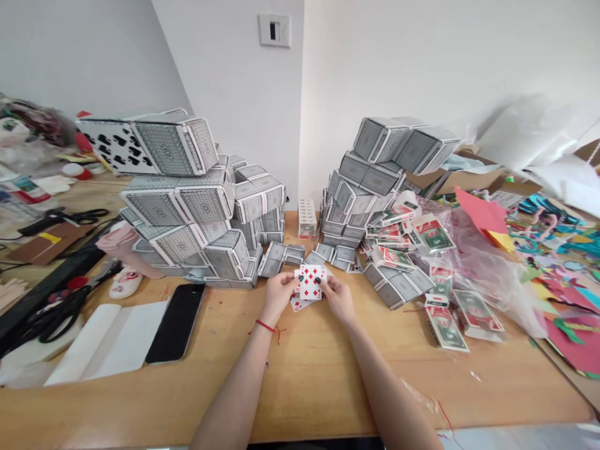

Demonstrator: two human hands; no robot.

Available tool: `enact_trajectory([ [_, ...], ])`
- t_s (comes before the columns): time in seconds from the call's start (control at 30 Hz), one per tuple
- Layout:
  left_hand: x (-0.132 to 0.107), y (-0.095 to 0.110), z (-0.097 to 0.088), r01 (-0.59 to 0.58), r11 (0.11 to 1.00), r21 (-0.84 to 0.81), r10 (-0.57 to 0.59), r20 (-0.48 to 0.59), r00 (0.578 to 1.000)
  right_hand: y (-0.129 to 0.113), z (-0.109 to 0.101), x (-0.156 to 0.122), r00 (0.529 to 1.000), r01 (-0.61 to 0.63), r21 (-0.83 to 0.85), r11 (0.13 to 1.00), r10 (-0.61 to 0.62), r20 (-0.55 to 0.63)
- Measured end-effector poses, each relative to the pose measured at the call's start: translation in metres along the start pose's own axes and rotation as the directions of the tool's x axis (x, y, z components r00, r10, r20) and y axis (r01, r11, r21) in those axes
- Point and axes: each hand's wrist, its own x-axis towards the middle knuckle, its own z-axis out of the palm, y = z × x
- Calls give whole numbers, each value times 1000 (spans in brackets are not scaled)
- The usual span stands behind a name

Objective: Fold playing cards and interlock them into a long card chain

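Between my two hands is a seven of diamonds playing card [310, 284], face up and overlapping another red card behind it. My left hand [281, 290] pinches its left edge, a red string around the wrist. My right hand [338, 297] pinches the right edge. More loose cards lie beneath on the table, partly covered; one nine of diamonds [300, 305] shows below. Just beyond sit small folded card blocks [272, 259]. Tall stacks of boxes folded from playing cards rise on the left [182, 200] and on the right [370, 172].
A phone [175, 323] and white paper [112, 340] lie left on the wooden table [309, 387], with black scissors [49, 315] farther out. Card packs [445, 325], plastic wrap and coloured paper crowd the right. A clear case [307, 220] stands at the back by the wall.
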Motion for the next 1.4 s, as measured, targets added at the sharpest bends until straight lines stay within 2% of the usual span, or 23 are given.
enact_trajectory([
  [0.37,-1,1,0,-21,1000,-8,21,1,1000,8,-1,3,1000,-8,34,999,7,22],
  [0.77,-1,0,0,-34,999,-16,34,10,999,4,-2,1,999,-34,53,998,32,41],
  [1.1,-2,1,0,-32,996,-83,33,13,999,9,-4,4,998,-48,39,998,46,41],
  [1.17,-2,1,-1,-16,994,-106,20,41,999,9,-4,4,999,-49,50,998,48,23],
  [1.23,-2,1,-4,18,989,-148,-2,114,994,8,-5,4,998,-55,89,994,53,21],
  [1.33,-3,1,-9,106,970,-219,-53,234,971,8,-7,5,997,-56,164,985,48,53],
  [1.4,-3,0,-12,154,957,-244,-85,274,958,7,-7,4,998,-51,181,982,41,54],
])
